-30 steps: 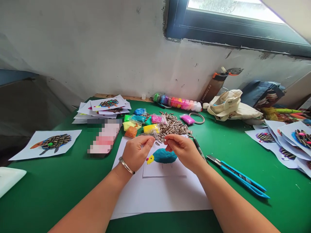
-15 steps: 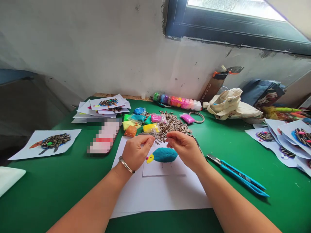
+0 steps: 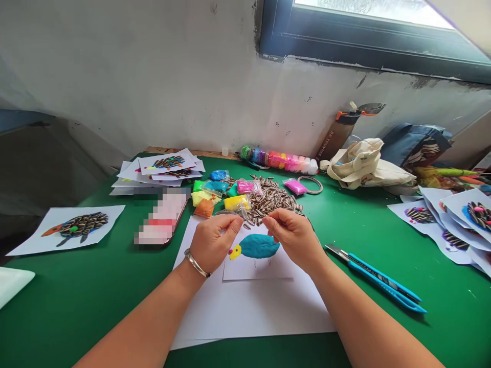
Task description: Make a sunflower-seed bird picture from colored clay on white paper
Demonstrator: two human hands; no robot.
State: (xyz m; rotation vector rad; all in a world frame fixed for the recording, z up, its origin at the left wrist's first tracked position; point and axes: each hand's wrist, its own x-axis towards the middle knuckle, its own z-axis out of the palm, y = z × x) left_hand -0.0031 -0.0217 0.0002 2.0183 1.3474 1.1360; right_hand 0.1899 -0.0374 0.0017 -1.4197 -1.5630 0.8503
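1. Compared with half a second ago, I see both hands almost where they were, over the top edge of the small sheet (image 3: 264,268).
2. The left hand (image 3: 213,241) and right hand (image 3: 296,236) each have thumb and fingertips pinched together. I cannot tell what they nip. They hover just above the teal clay bird (image 3: 256,246), near the sunflower seeds (image 3: 273,199).
3. Bare green table (image 3: 95,286) lies open on the left. A blue utility knife (image 3: 378,278) lies apart on the right.

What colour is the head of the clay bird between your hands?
Yellow head, on a teal body; the head view shows it.
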